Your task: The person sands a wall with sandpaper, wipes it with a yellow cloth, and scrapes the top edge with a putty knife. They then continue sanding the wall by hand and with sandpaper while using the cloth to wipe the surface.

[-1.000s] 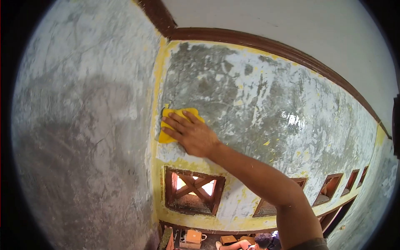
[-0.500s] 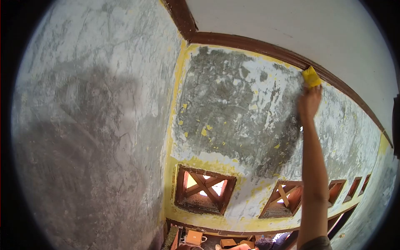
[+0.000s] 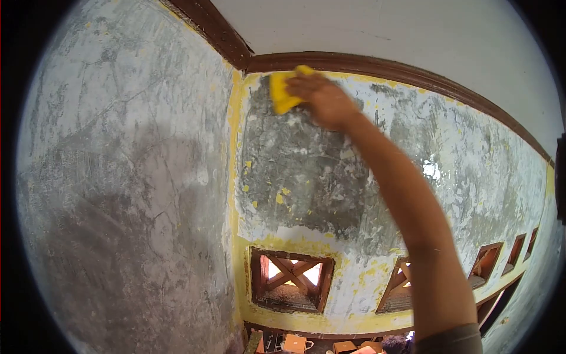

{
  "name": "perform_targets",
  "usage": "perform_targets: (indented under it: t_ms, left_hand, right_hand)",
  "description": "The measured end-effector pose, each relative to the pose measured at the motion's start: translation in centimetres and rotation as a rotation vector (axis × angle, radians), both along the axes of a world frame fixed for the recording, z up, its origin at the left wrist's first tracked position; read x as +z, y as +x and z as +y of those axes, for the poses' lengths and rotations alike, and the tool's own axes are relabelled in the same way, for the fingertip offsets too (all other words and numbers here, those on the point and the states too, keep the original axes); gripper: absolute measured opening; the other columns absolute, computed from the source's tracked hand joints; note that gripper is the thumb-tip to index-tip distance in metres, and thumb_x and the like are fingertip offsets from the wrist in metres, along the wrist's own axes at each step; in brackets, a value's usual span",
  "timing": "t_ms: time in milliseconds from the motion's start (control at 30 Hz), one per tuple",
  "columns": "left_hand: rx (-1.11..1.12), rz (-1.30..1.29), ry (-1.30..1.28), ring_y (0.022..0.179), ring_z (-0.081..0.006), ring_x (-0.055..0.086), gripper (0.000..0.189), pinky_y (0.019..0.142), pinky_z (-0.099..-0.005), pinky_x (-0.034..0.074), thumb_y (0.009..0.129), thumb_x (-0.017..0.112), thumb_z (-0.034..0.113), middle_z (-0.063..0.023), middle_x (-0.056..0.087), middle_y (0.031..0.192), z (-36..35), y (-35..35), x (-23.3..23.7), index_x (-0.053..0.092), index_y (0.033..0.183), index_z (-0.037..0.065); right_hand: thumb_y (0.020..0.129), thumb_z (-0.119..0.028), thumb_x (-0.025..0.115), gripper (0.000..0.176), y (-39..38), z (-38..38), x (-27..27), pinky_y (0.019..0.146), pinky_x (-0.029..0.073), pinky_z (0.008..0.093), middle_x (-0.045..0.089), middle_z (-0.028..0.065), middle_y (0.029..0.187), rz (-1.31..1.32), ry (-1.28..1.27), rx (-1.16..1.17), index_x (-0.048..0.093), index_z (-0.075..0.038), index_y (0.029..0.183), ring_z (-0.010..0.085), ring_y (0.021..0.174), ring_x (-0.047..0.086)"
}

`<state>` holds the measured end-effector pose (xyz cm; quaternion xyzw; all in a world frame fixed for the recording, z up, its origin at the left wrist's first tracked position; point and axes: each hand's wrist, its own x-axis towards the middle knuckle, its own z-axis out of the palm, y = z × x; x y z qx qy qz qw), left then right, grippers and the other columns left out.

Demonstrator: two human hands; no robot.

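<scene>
Right hand (image 3: 324,100) gripping one yellow pad (image 3: 282,93), pressed to scraped wall (image 3: 306,177), just under one brown cornice (image 3: 377,64).

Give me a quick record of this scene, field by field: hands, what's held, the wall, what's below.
Right hand: raised, pressing a yellow pad on the wall
Left hand: not in view
Position: top corner, just under the brown moulding
Wall: scraped grey plaster, yellow paint flecks
Below: wooden-framed vent opening, cardboard boxes on the floor
</scene>
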<state>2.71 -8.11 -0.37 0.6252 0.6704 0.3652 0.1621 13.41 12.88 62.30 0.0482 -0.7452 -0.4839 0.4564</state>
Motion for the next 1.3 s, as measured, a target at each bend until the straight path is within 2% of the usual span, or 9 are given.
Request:
perform_targets:
  t_ms: [167, 300, 400, 567, 633, 733, 967, 1033, 1300]
  left_hand:
    - [0.206, -0.032, 0.355, 0.068, -0.0253, 0.066, 0.024, 0.067, -0.0392, 0.051, 0.099, 0.054, 0.023, -0.0155, 0.070, 0.081, -0.8, 1.3, 2.1, 0.072, 0.108, 0.010]
    - [0.461, -0.304, 0.362, 0.067, -0.0232, 0.068, 0.025, 0.064, -0.0362, 0.050, 0.097, 0.052, 0.013, -0.0159, 0.064, 0.071, -2.2, 5.2, 12.8, 0.070, 0.106, -0.002]
    - [0.400, -0.028, 1.012, 0.056, -0.0215, 0.063, 0.031, 0.051, -0.0378, 0.047, 0.098, 0.057, 0.014, -0.0124, 0.060, 0.064, 3.1, 4.9, 24.5, 0.066, 0.122, -0.004]
    - [0.494, 0.435, 1.726, 0.111, -0.0365, 0.065, 0.040, 0.100, -0.0414, 0.049, 0.092, 0.057, 0.003, -0.0173, 0.066, 0.126, 12.2, 5.6, 52.8, 0.061, 0.131, 0.000]
    - [0.693, 0.465, 1.450, 0.127, -0.0327, 0.057, 0.046, 0.111, -0.0490, 0.038, 0.097, 0.059, 0.022, -0.0209, 0.065, 0.128, 14.6, 6.4, 58.3, 0.056, 0.135, -0.002]
    - [1.021, 0.531, 1.225, 0.147, -0.0312, 0.032, 0.070, 0.117, -0.0568, 0.024, 0.094, 0.059, 0.048, -0.0201, 0.045, 0.152, 19.3, 10.4, 59.3, 0.048, 0.143, -0.001]
    - [0.481, 0.951, 1.310, 0.152, -0.0277, 0.021, 0.105, 0.121, -0.0607, 0.010, 0.082, 0.052, 0.080, -0.0162, 0.025, 0.163, 21.8, 17.8, 57.0, 0.036, 0.152, 0.004]
    - [0.462, 1.128, 1.363, 0.150, -0.0257, 0.027, 0.089, 0.121, -0.0617, 0.008, 0.085, 0.052, 0.078, -0.0084, 0.032, 0.161, 20.5, 13.1, 57.7, 0.041, 0.151, 0.020]
    - [1.121, 0.813, 0.964, 0.147, -0.0330, 0.029, 0.049, 0.115, -0.0736, 0.004, 0.100, 0.037, 0.028, -0.0126, 0.040, 0.156, 18.5, 12.1, 57.7, 0.051, 0.143, 0.009]
  right_hand:
    - [0.080, 0.008, 0.063, 0.050, 19.9, 4.9, -2.6, 0.115, 0.040, 0.0433, 0.057, 0.0101, 0.142, 0.221, 0.008, 0.005, 0.063, -0.007, 0.128, 0.0330, 0.137, 0.048]
    - [0.085, 0.007, 0.057, 0.051, 30.6, 6.4, -9.2, 0.117, 0.036, 0.0436, 0.052, 0.0107, 0.147, 0.464, -0.110, -0.157, 0.059, -0.006, 0.134, 0.0327, 0.141, 0.043]
    - [0.086, 0.008, 0.056, 0.053, 31.8, 6.8, -11.9, 0.118, 0.035, 0.0439, 0.051, 0.0111, 0.149, 0.505, -0.165, -0.131, 0.057, -0.006, 0.137, 0.0333, 0.142, 0.040]
    - [0.088, 0.004, 0.057, 0.051, 31.3, 6.9, -13.2, 0.118, 0.032, 0.0470, 0.049, 0.0121, 0.150, 0.613, -0.195, -0.148, 0.056, -0.006, 0.138, 0.0345, 0.143, 0.039]
    - [0.088, 0.004, 0.057, 0.051, 31.4, 6.5, -13.7, 0.118, 0.032, 0.0472, 0.049, 0.0122, 0.150, 0.617, -0.195, -0.125, 0.055, -0.007, 0.139, 0.0349, 0.143, 0.039]
    - [0.088, 0.003, 0.057, 0.052, 31.8, 6.6, -14.5, 0.117, 0.032, 0.0475, 0.047, 0.0123, 0.151, 0.620, -0.191, -0.115, 0.054, -0.006, 0.140, 0.0355, 0.142, 0.039]
    - [0.087, 0.004, 0.056, 0.049, 32.0, 6.8, -14.8, 0.115, 0.035, 0.0472, 0.052, 0.0133, 0.146, 0.600, -0.169, -0.071, 0.057, -0.004, 0.135, 0.0361, 0.139, 0.043]
    - [0.085, 0.004, 0.057, 0.049, 32.0, 7.1, -14.8, 0.114, 0.035, 0.0472, 0.053, 0.0132, 0.146, 0.626, -0.148, -0.052, 0.058, -0.003, 0.134, 0.0357, 0.138, 0.044]
    - [0.082, 0.007, 0.055, 0.048, 32.1, 7.1, -14.7, 0.115, 0.034, 0.0486, 0.054, 0.0126, 0.145, 0.633, -0.182, 0.004, 0.060, -0.004, 0.129, 0.0340, 0.138, 0.045]
